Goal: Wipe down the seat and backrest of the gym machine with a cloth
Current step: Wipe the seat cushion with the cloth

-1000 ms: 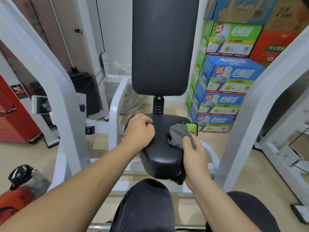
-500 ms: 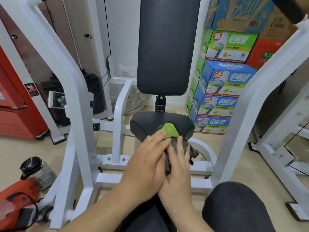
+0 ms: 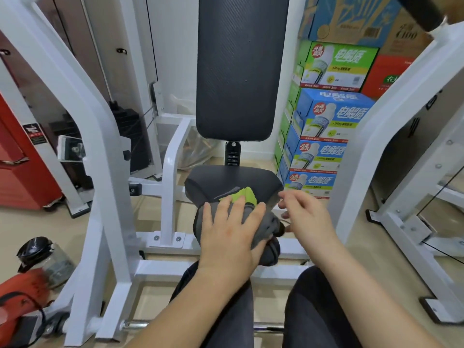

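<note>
The black padded seat [image 3: 233,178] sits low in the middle, with the tall black backrest [image 3: 241,71] upright behind it. A grey cloth with a lime-green side [image 3: 267,224] is draped over the seat's front edge. My left hand [image 3: 228,234] lies on top of the cloth, fingers spread over it and thumb wrapped around its near side. My right hand [image 3: 306,217] hovers just right of the seat's front corner, off the cloth, fingers loosely apart and holding nothing.
White frame arms of the machine rise at left [image 3: 82,121] and right [image 3: 376,146]. Stacked drink cartons [image 3: 326,116] stand right of the seat, and a black weight stack [image 3: 130,136] is at back left. A jar [image 3: 45,257] and a red power tool [image 3: 17,297] lie on the floor at left.
The cloth passed from my right hand to my left at the seat's front edge. My right hand has let go and moved off to the right.
</note>
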Tool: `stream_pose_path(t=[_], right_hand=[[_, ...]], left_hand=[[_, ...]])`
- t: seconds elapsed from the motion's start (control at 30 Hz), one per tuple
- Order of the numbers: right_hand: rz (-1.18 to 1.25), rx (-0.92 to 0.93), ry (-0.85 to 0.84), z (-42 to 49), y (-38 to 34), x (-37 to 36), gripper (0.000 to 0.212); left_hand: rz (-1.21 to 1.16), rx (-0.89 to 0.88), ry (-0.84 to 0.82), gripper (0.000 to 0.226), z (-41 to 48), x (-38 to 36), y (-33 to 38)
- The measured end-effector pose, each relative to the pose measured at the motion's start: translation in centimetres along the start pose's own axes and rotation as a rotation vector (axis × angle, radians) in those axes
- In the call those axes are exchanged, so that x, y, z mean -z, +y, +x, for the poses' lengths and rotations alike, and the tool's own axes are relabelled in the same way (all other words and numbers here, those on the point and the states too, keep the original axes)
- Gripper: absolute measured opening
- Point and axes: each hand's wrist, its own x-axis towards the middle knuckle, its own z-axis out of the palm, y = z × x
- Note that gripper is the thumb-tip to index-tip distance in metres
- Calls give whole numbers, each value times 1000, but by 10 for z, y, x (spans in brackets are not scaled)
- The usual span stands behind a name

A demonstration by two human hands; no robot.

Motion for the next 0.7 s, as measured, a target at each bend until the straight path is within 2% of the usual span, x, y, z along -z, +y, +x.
stream_pose_path(t=[0.07,0.1,0.2,0.27,0.33,0.37,0.43,0.57,0.63,0.7], right_hand=[[-273,131,-3,14,4,-8,20],[-319,168,-6,20,3,-13,20],[-423,201,-1,37,-5,-24,25],[-514,210,-40,48,-8,-35,32],[-588,222,-49,56,-10,-44,39],[-605,232,-44,61,-11,-50,41],[-642,240,-53,70,-15,-57,44],[-741,262,-181,101,-22,-65,45],[-754,257,-226,123,-24,-66,43],[-773,254,-230,141,-25,-67,41]], left_hand=[[-181,-22,153,56,-15,-2,-19],[-267,62,168,57,-19,-1,-31],[-344,461,87,50,-16,-3,-56],[-673,819,-11,48,-6,-4,-60],[-1089,999,1,66,-1,-5,-50],[-1196,1037,14,74,4,-5,-42],[-1250,1039,25,80,10,-1,-22],[-1151,943,29,87,23,2,-20],[-1088,946,26,80,35,-8,-30],[-1040,896,31,61,45,-9,-41]])
